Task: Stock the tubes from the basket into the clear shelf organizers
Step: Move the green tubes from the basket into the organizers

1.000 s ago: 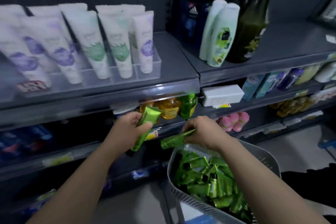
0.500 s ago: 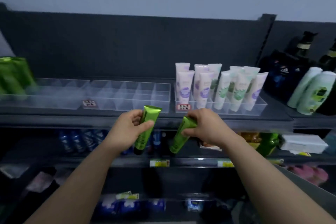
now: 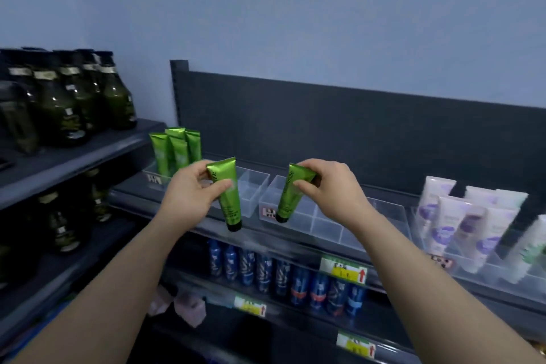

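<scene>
My left hand (image 3: 192, 189) grips a green tube (image 3: 227, 198) near its flat crimped end, black cap pointing down. My right hand (image 3: 328, 186) pinches a second green tube (image 3: 291, 196) the same way, cap down and tilted left. Both tubes hang in front of the clear shelf organizers (image 3: 328, 216), whose compartments behind my hands look bare. Three green tubes (image 3: 175, 151) stand upright at the left end of the organizer row. The basket is out of view.
White and purple tubes (image 3: 461, 216) fill an organizer at the right. Dark green bottles (image 3: 68, 103) crowd the left shelf unit. Blue cans (image 3: 283, 275) line the shelf below, behind price labels (image 3: 344, 270). A dark back panel (image 3: 354, 133) rises behind the organizers.
My view has swung left and up from the basket to the top shelf. Both hands have risen with their tubes and now hold them in front of the bare organizers.
</scene>
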